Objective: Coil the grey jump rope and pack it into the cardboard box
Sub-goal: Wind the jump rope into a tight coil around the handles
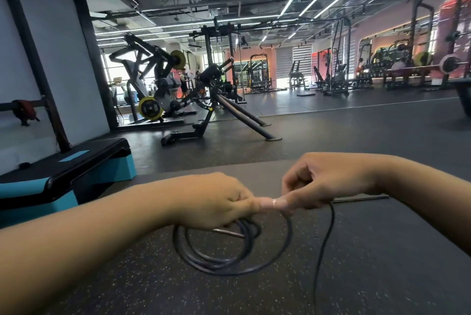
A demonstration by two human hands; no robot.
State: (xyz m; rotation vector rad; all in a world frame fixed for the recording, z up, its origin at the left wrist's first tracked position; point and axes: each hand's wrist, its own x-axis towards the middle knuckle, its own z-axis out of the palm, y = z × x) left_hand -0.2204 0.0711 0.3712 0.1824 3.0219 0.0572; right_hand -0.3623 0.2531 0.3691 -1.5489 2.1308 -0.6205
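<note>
The grey jump rope hangs in several loops below my left hand, which is closed around the top of the coil. A metal-looking handle end pokes out under that hand. My right hand pinches the rope right beside the left, fingertips touching. From the right hand a loose strand drops toward the bottom of the view. The cardboard box is not in view.
Speckled black rubber floor lies under the hands. A black and teal step platform stands at the left. A thin dark rod lies on the floor behind my right wrist. Gym machines fill the background.
</note>
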